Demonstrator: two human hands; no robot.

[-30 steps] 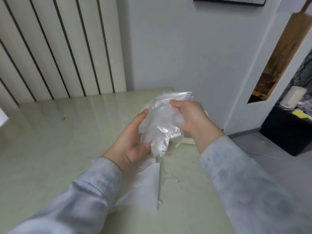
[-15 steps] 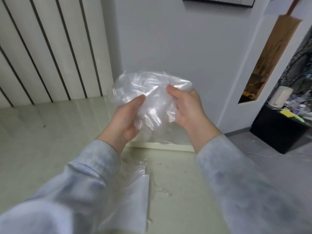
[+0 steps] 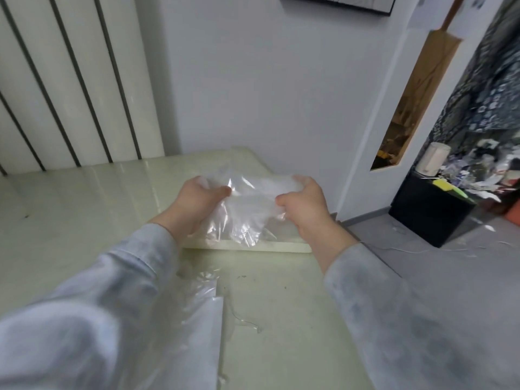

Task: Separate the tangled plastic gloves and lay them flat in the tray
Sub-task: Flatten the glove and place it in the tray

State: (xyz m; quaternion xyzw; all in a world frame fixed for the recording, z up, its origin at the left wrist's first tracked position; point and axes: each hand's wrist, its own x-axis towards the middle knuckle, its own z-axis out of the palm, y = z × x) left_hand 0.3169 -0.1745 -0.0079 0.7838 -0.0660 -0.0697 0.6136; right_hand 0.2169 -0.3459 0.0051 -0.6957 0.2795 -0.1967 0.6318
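A clear plastic glove (image 3: 249, 204) is stretched between both hands, low over the pale tray (image 3: 270, 246) at the table's far right corner. My left hand (image 3: 197, 202) pinches its left edge between thumb and fingers. My right hand (image 3: 305, 205) grips the right edge the same way. The glove's lower part hangs down into the tray. More crumpled clear plastic (image 3: 197, 302) lies on the table near me, partly under my left sleeve.
The glossy pale-green table (image 3: 84, 209) stands against a slatted white wall panel (image 3: 70, 80). Its right edge drops to a grey floor (image 3: 450, 277), where a black cabinet (image 3: 430, 212) carries clutter.
Both hands have moved down and apart from chest height toward the tray, spreading the crumpled glove out wide between them.
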